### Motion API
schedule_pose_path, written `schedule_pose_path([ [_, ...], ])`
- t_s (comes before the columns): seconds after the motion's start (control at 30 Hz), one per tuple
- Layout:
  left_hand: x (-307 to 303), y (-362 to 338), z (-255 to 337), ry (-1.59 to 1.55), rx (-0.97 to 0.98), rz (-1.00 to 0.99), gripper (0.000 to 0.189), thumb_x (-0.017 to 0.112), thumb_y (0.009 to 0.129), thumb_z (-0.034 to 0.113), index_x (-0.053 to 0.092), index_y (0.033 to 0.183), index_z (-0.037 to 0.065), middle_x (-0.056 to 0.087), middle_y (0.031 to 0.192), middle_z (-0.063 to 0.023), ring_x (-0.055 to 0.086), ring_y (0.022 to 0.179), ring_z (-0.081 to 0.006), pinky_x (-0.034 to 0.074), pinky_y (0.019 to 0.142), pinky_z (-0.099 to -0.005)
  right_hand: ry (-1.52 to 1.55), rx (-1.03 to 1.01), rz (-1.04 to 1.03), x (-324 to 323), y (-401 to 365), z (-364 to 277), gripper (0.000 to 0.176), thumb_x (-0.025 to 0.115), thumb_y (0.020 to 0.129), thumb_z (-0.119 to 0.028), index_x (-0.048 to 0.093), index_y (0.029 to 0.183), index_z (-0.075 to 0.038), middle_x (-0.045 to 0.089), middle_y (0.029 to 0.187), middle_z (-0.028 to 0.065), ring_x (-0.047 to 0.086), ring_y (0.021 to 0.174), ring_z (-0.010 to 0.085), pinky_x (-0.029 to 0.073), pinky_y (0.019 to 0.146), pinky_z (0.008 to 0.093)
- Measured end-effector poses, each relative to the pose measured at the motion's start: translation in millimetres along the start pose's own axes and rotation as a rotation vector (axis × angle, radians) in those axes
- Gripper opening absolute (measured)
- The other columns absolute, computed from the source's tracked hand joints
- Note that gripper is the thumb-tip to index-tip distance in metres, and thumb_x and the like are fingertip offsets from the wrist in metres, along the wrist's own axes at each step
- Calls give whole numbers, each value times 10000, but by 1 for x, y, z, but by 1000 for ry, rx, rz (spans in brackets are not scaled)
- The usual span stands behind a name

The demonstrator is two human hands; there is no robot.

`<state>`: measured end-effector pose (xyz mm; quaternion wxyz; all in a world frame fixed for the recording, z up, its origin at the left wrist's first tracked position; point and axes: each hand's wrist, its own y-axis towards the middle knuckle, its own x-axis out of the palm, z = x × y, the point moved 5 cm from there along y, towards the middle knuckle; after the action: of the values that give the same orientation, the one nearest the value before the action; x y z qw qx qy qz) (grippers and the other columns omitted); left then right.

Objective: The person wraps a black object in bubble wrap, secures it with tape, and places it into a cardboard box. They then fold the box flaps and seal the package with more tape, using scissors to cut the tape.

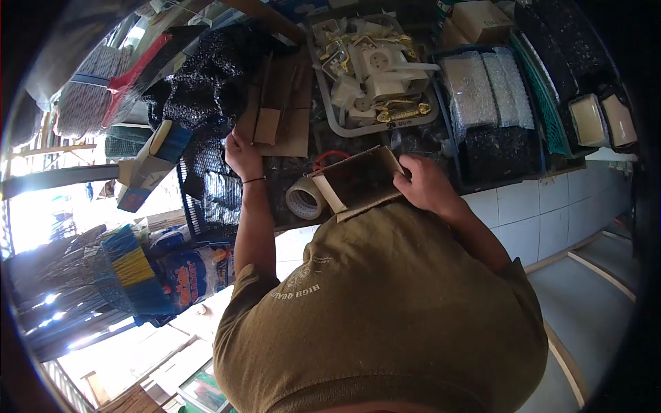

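Observation:
An open cardboard box rests at the table's front edge against the shirt. My right hand pinches its right rim between thumb and fingers. Farther left, my left hand is closed at the near edge of the black bubble wrap, beside flat cardboard pieces; what its fingers hold is too small to make out. A roll of tape stands just left of the box, and a red ring-shaped handle shows behind the box's rim.
Behind the box, a clear tray holds sockets and gold-coloured handles. A dark crate with bubble-wrapped packs is at the right, beside a green basket. Brushes hang at the left, near a blue-and-white box.

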<state>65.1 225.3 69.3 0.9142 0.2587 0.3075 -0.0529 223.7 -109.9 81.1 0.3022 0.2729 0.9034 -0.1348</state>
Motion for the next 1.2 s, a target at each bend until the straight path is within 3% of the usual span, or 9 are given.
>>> schedule_pose_path([
  [0.23,21,-3,-41,-578,-333,-167,274,480,923,277,573,989,28,591,875,-106,589,815,-256,472,679,-357,14,-24,-3,0,2,2,204,567,788,-188,530,827,9,571,798,226,554,776,416,439,690,471],
  [0.33,15,-15,-9,347,388,-181,336,458,933,320,489,1062,11,532,985,-89,547,931,-244,484,707,-325,19,-26,-13,3,2,5,208,566,790,-190,531,833,11,571,803,228,555,780,417,438,695,473],
  [0.4,24,-26,-19,-489,-271,-334,351,575,872,206,430,1093,-24,493,1068,-110,516,992,-253,498,735,-341,25,-28,-21,4,2,5,212,566,791,-192,533,836,12,572,807,231,555,783,418,439,699,474],
  [0.47,22,-30,6,178,124,-342,339,594,858,206,446,1083,0,496,1074,-114,516,989,-272,514,758,-389,26,-15,-38,4,3,4,230,563,794,-200,540,863,19,579,821,235,557,800,423,442,712,475],
  [0.53,36,-40,-9,-1070,-713,-294,293,536,896,250,453,1068,27,490,1041,-93,515,977,-268,524,790,-413,23,1,-44,5,3,3,244,566,792,-206,545,858,28,581,827,240,560,804,425,445,715,474],
  [0.57,37,-40,-11,-1073,-715,-289,293,536,896,250,453,1068,27,490,1041,-93,515,977,-268,524,790,-413,21,17,-49,4,3,4,259,569,791,-212,550,852,38,583,834,245,562,809,427,448,718,473],
  [0.87,48,-37,-42,-617,-252,-267,308,389,976,350,493,869,80,464,771,15,453,713,-98,437,619,-265,-77,43,-88,9,6,6,304,590,790,-241,550,778,61,569,821,252,568,787,421,449,703,474],
  [1.0,43,-47,-14,-676,-417,-376,248,481,954,257,552,882,31,537,776,8,482,714,-75,433,684,-240,-114,-1,-92,8,7,2,297,594,792,-244,540,772,47,563,817,245,561,783,420,444,690,472],
  [1.2,39,-62,-15,-93,-47,-333,219,570,886,195,625,961,-4,643,901,-150,628,792,-241,468,707,-306,-101,16,-32,3,7,-4,277,602,791,-223,503,776,36,559,804,237,543,796,433,433,686,473],
])
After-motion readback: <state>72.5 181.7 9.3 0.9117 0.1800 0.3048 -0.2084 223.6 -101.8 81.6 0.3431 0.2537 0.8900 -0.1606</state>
